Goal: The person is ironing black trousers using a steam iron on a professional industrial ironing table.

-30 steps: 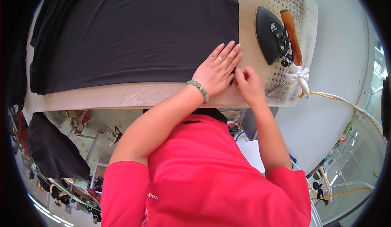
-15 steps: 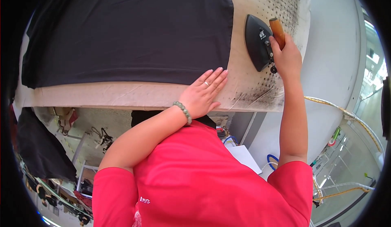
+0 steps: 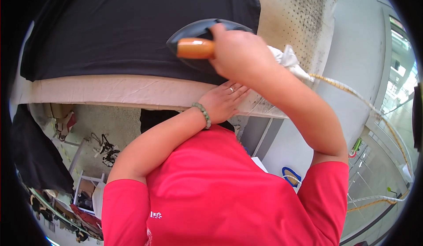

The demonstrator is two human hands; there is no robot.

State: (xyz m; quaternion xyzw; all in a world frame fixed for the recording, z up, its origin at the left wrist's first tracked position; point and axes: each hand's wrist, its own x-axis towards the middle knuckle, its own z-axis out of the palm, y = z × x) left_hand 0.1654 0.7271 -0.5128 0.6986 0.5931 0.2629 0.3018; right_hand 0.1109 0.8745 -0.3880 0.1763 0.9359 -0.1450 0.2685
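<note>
My right hand (image 3: 242, 54) is wrapped round the wooden handle of a dark iron (image 3: 187, 34), which is over the right part of a black cloth (image 3: 110, 34). Whether its soleplate touches the cloth I cannot tell. My left hand (image 3: 220, 102) lies flat, fingers outstretched, at the cloth's lower right corner on the board's near edge. Part of its fingertips is hidden under my right hand and forearm. The black cloth is spread over a padded, beige ironing board (image 3: 79, 91), with faint creases in it.
Perforated, scorched board surface (image 3: 295, 12) shows at the right. A white wrap (image 3: 288, 61) sits behind the iron, and a yellow-white hose (image 3: 352, 94) runs from it to the right. Dark fabric (image 3: 39, 153) hangs at the lower left beside a white-framed stool (image 3: 86, 193).
My right hand has carried the iron left from the bare board onto the cloth area and turned it sideways. My left hand has stayed near the corner.
</note>
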